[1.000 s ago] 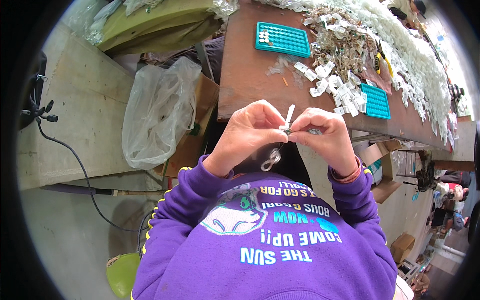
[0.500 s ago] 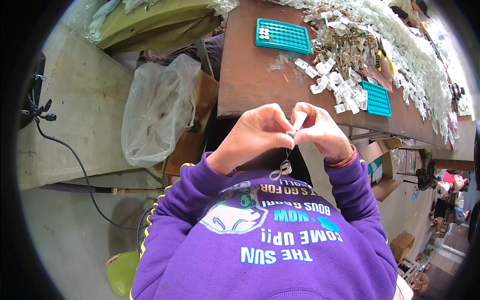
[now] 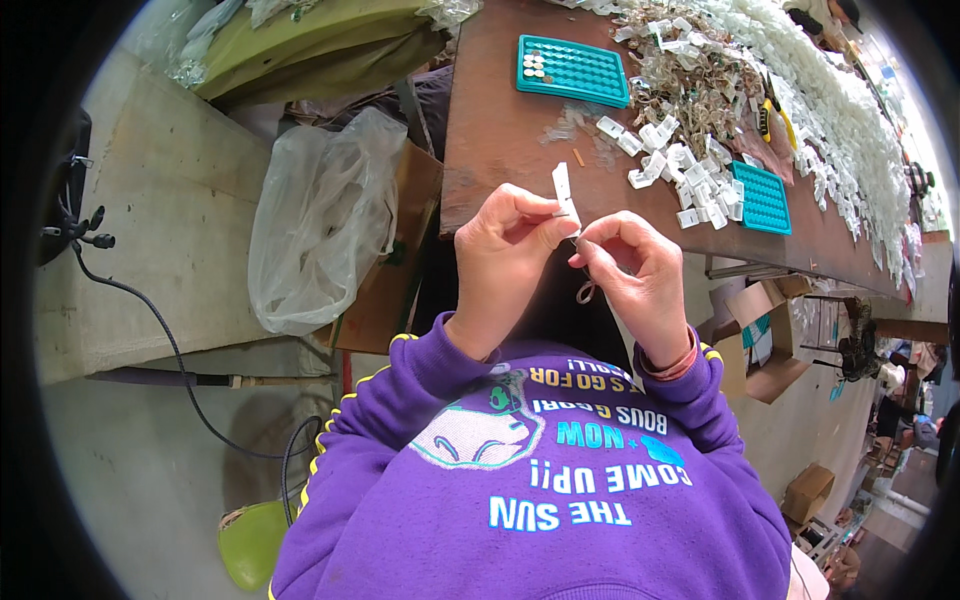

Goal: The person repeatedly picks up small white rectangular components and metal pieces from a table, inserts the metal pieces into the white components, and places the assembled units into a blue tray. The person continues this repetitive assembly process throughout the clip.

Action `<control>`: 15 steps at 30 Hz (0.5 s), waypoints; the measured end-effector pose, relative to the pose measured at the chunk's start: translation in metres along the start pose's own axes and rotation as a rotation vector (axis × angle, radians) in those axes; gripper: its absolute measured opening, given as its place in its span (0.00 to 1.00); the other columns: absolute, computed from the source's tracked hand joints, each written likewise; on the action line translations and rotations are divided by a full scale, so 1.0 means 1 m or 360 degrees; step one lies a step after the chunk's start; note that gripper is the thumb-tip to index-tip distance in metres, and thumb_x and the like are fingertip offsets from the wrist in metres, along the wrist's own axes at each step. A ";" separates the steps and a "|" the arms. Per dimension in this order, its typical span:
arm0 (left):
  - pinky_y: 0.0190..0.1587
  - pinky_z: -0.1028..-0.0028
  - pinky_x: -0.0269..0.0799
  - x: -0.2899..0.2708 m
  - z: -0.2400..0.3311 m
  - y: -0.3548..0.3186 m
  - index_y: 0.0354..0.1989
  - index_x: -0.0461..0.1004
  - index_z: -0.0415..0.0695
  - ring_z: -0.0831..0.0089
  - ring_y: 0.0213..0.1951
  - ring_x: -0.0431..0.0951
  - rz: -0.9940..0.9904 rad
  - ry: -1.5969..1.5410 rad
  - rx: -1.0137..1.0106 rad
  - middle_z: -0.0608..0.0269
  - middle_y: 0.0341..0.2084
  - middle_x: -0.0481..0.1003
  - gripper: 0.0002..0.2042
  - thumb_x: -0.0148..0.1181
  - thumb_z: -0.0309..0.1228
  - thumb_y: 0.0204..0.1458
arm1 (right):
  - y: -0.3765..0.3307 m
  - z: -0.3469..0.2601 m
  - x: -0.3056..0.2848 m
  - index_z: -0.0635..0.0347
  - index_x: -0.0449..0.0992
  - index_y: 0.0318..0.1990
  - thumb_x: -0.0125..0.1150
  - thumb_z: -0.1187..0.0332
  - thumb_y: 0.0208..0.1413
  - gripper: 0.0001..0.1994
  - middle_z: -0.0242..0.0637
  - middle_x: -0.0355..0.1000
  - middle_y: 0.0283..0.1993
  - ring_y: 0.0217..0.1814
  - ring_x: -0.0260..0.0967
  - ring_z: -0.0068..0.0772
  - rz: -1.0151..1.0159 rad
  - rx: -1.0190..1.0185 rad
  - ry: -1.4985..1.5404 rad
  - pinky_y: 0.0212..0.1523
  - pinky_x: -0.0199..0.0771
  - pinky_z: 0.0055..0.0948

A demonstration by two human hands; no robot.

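Both hands are raised close together in front of the table's near edge. My left hand (image 3: 510, 240) pinches a small white folded card (image 3: 563, 188) between thumb and fingertips, and the card stands up above them. Beside it, my right hand (image 3: 640, 275) has thumb and forefinger closed on a thin cord (image 3: 586, 293), whose looped end hangs below the fingers. The fingertips hide how cord and card meet. Similar white pieces (image 3: 700, 185) lie heaped on the brown table (image 3: 490, 130), beyond my right hand.
A teal tray with small round pieces (image 3: 572, 72) is at the back, another teal tray (image 3: 763, 198) at the right. Behind the white pieces lie tangled cords (image 3: 690, 90), yellow-handled pliers (image 3: 766, 120) and a long white heap (image 3: 830, 130). A clear plastic bag (image 3: 320, 220) hangs left.
The white card has gone from between both hands to upright in my left fingertips. My right hand has shifted down and pinches the cord; the dangling loop hangs shorter and higher.
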State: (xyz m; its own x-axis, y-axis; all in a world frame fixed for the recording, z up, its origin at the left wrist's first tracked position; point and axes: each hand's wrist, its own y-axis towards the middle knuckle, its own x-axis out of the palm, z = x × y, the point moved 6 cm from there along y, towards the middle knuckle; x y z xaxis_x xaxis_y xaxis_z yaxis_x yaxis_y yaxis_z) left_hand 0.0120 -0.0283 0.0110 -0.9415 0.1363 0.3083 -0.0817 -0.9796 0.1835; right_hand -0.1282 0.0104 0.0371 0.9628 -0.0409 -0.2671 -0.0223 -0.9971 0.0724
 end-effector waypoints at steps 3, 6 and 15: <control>0.36 0.82 0.74 -0.002 0.002 -0.001 0.33 0.73 0.38 0.82 0.33 0.78 -0.0006 0.0091 0.0058 0.64 0.27 0.78 0.07 0.66 0.18 0.48 | 0.003 -0.008 -0.002 0.67 0.72 0.33 0.58 0.77 0.56 0.02 0.30 0.72 0.30 0.33 0.73 0.18 0.0081 -0.0188 -0.0273 0.33 0.71 0.15; 0.37 0.81 0.74 -0.003 -0.001 0.001 0.34 0.72 0.38 0.80 0.33 0.78 -0.0052 -0.0041 -0.0010 0.63 0.29 0.78 0.07 0.64 0.19 0.50 | 0.006 -0.010 -0.001 0.67 0.71 0.33 0.58 0.78 0.56 0.02 0.30 0.72 0.29 0.32 0.72 0.17 0.0039 -0.0181 -0.0313 0.31 0.70 0.15; 0.41 0.73 0.72 0.013 -0.024 -0.001 0.39 0.68 0.42 0.74 0.38 0.76 -0.0075 -0.1162 -0.0517 0.57 0.36 0.76 0.09 0.56 0.34 0.60 | 0.003 -0.007 0.016 0.66 0.72 0.31 0.61 0.78 0.54 0.04 0.31 0.68 0.21 0.23 0.62 0.11 0.0268 -0.0341 -0.0072 0.24 0.63 0.16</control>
State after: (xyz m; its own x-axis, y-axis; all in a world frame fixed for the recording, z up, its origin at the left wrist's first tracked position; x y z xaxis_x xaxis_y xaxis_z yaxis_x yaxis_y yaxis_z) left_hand -0.0082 -0.0287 -0.0073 -0.4922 0.1306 0.8606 -0.3128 -0.9492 -0.0348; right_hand -0.1112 0.0071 0.0398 0.9372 -0.2127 -0.2765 -0.1189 -0.9399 0.3199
